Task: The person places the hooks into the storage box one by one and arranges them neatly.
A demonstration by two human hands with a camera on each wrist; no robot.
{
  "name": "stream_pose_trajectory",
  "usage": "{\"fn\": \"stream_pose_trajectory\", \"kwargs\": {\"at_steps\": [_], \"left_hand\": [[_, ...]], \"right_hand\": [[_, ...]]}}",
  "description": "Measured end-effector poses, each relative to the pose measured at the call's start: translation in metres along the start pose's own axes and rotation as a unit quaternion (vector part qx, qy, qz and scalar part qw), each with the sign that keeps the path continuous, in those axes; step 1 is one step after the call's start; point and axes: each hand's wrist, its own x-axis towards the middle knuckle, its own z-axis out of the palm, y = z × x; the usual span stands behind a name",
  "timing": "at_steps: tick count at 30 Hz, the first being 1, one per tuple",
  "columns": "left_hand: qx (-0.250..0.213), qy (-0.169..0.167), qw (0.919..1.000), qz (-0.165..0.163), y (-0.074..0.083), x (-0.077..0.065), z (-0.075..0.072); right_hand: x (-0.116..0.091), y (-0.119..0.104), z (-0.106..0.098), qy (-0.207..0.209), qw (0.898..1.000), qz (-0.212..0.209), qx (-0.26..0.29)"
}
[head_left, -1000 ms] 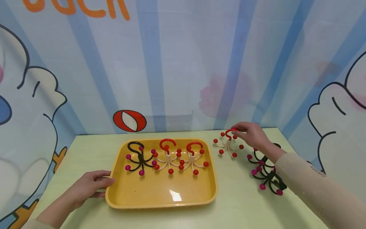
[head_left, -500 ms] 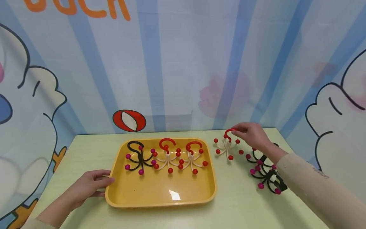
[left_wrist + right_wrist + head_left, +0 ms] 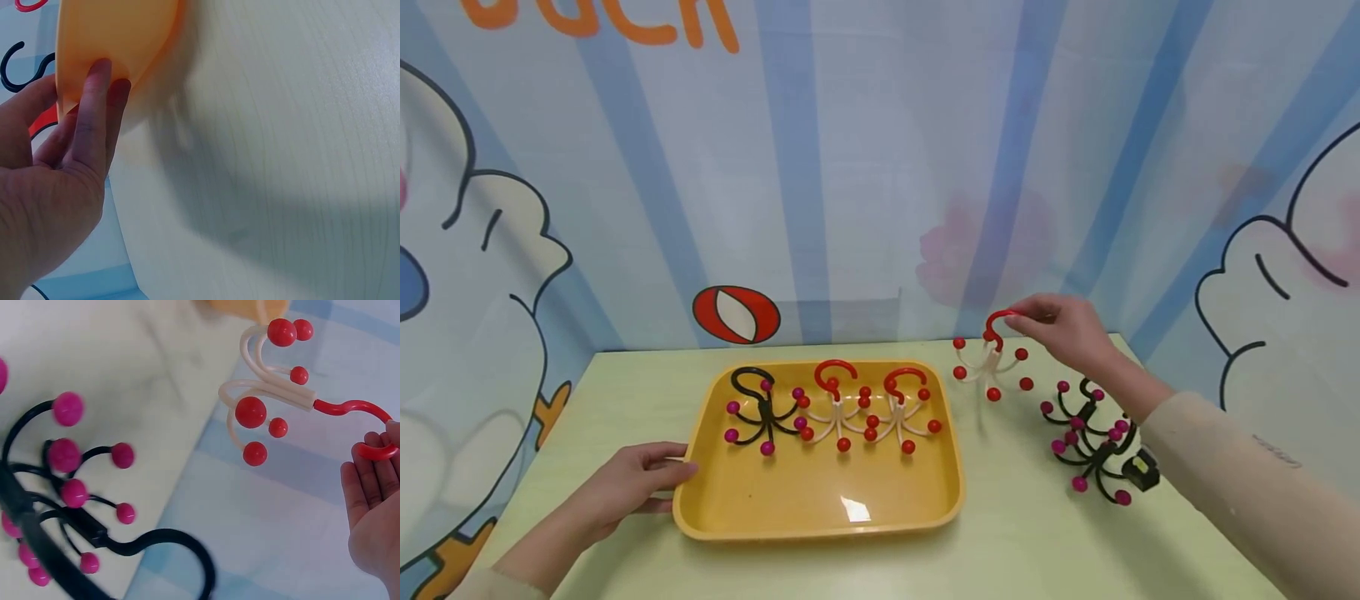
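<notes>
My right hand (image 3: 1071, 333) pinches the red hook handle of a white head massager (image 3: 992, 360), whose curved arms end in red balls. It hangs above the table behind and right of the yellow tray (image 3: 820, 533). In the right wrist view my fingers curl at the end of the red hook (image 3: 353, 407). With thumb over the rim and fingers against the outer wall, my left hand (image 3: 632, 483) grips the tray's left side. A black massager (image 3: 766, 410) with magenta balls and two white ones (image 3: 838, 412) lie in a row along the tray's back.
Two black massagers (image 3: 1101, 454) with magenta balls lie overlapping on the table to the right, near my right forearm. A small black block (image 3: 1141, 468) shows beside the sleeve. A printed curtain (image 3: 865, 208) stands along the table's back edge.
My right hand has raised the white massager off the table, slightly up and to the left. The left hand keeps its hold on the tray.
</notes>
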Motion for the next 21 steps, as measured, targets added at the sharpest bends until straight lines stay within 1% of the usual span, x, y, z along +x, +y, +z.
{"fn": "stream_pose_trajectory", "kwargs": {"at_steps": [3, 8, 12, 17, 21], "left_hand": [[-0.002, 0.001, 1.0, -0.001, 0.0, 0.0, 0.0], [-0.005, -0.002, 1.0, 0.001, -0.001, 0.001, -0.002], [-0.008, -0.007, 0.9999, 0.005, -0.002, 0.0, -0.003], [-0.008, -0.006, 0.9999, 0.004, -0.001, 0.001, -0.003], [-0.006, -0.004, 1.0, 0.002, -0.001, 0.002, -0.002]], "right_hand": [[0.001, -0.013, -0.005, 0.011, 1.0, 0.002, 0.021], [0.001, -0.038, -0.014, 0.023, 0.998, -0.022, 0.047], [-0.001, -0.058, -0.018, 0.024, 0.997, -0.034, 0.067], [-0.005, -0.083, -0.019, 0.015, 0.995, -0.016, 0.095], [-0.008, -0.102, -0.013, 0.006, 0.991, -0.008, 0.13]]}}
